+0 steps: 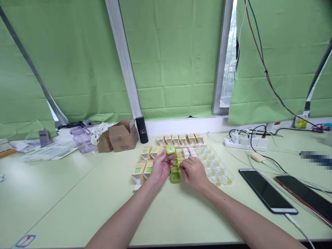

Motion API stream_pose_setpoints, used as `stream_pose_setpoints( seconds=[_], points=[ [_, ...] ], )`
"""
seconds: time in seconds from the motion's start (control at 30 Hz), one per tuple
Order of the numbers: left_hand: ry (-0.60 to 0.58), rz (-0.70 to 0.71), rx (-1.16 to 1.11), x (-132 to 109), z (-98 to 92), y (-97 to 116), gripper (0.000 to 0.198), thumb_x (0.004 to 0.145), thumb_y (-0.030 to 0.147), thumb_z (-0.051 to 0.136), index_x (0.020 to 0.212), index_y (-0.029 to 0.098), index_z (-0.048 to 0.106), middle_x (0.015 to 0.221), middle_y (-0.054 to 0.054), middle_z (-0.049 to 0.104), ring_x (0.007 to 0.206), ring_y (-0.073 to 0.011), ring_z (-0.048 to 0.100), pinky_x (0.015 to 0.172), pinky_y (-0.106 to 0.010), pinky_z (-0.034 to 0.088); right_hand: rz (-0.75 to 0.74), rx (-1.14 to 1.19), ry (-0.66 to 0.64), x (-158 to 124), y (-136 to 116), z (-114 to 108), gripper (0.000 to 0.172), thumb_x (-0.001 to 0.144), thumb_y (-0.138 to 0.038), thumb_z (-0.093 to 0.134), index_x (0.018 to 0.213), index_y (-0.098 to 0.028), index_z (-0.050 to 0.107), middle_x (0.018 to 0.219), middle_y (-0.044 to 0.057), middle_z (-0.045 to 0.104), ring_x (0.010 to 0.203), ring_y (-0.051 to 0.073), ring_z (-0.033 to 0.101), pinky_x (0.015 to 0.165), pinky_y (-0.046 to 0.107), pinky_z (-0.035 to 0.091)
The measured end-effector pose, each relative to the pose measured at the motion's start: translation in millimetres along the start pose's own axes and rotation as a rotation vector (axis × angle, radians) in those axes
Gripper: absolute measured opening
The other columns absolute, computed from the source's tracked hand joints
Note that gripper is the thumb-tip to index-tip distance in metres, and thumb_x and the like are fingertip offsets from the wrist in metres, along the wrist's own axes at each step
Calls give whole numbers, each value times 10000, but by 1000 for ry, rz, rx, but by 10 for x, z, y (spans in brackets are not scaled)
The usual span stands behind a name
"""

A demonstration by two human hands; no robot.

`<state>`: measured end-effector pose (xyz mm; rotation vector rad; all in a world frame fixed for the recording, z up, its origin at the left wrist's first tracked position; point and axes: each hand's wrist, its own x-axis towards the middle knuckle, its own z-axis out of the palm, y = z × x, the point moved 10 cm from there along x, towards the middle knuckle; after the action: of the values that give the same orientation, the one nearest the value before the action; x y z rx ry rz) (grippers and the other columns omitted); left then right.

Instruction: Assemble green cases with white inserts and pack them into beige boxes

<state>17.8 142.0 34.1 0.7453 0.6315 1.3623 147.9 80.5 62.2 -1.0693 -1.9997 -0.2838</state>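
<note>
My left hand [163, 167] is closed on a small green case [170, 149], held up with its rounded square top facing me. Just to the right, my right hand [194, 172] has its fingers bent together in a pinch; what they hold, if anything, is hidden. Between the hands a column of open green cases [175, 177] lies on the table. Small yellow-green pieces [179, 157] and pale pink-white pieces [185, 152] sit beyond my right hand. On its right are rows of clear plastic cups [215, 179] with yellow spots inside.
Folded cream cartons with green panels [138, 170] stand left of my left hand, and a row of similar cartons [183, 140] stands behind. Farther back are a cardboard box [123, 136], a black bottle [141, 129] and a purple jug [82, 140]. Phones [268, 190], cables and a power strip [246, 143] lie right.
</note>
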Motion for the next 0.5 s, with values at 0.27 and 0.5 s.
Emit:
stream_pose_setpoints(
  seconds=[0.27,0.5],
  points=[
    [-9,73,98,35,-36,99,224,839,341,776,856,194,608,762,-83,752,615,-172,623,595,-299,466,-6,16,-9,0,-38,-16,127,865,-97,651,831,-207,704,771,24,718,787,206,561,716,350,334],
    [-2,501,749,-182,93,801,229,897,426,710,892,211,633,744,-41,733,697,-190,643,669,-312,465,20,56,-2,-1,-14,-22,155,878,-89,628,831,-207,718,781,30,731,789,211,562,717,354,339]
  ],
)
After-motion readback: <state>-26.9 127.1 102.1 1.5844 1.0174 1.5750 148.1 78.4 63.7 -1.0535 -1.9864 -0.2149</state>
